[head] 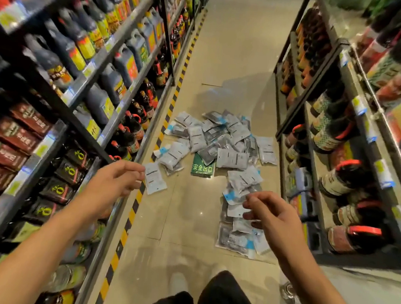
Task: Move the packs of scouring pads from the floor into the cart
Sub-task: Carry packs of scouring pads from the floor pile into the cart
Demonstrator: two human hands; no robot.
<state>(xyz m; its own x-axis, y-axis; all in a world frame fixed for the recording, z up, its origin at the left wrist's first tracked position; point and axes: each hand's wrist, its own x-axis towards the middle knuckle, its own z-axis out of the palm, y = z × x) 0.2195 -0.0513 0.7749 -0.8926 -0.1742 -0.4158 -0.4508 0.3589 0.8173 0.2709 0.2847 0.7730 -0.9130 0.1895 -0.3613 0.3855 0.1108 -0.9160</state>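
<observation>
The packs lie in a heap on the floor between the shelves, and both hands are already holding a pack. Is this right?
Not quite. The head view shows the packs heaped on the floor between the shelves, but the left hand and right hand hold nothing.

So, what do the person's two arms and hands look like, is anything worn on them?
Both forearms are bare, with no sleeves in view. The left hand and right hand wear no gloves, and no rings, watch or bracelet can be seen on them.

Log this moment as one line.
left hand: empty, fingers relaxed | right hand: empty | scouring pad packs: heaped on floor | cart: not seen
</observation>
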